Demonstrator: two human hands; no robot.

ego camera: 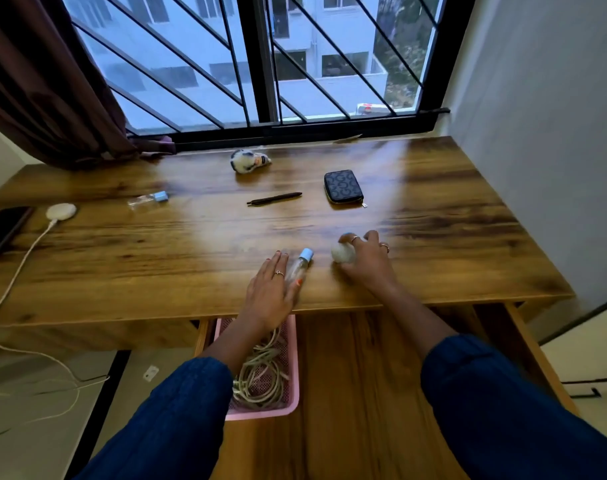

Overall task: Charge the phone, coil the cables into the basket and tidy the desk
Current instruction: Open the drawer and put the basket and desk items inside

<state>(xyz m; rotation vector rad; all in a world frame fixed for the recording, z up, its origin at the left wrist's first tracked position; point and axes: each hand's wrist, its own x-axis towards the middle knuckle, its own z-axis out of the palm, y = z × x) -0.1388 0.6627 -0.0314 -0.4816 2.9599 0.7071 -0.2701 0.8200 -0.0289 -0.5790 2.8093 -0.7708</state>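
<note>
My left hand (269, 289) lies over a clear bottle with a blue cap (301, 263) near the desk's front edge, fingers straight, thumb against the bottle. My right hand (366, 258) curls round a small white ball-like object (341, 252) on the desk. The dark phone (2, 228) lies at the far left beside a round white charging pad (61, 212), whose white cable (14, 275) runs off the desk's left side. A pink basket (291, 368) in the open drawer holds coiled beige cables (260, 372).
On the wooden desk (451, 237) lie a second small blue-capped bottle (149, 199), a black pen (274, 198), a patterned dark wallet (343, 187) and a fluffy white toy (248, 160) by the window. A curtain (42, 81) hangs at the left; a wall stands at the right.
</note>
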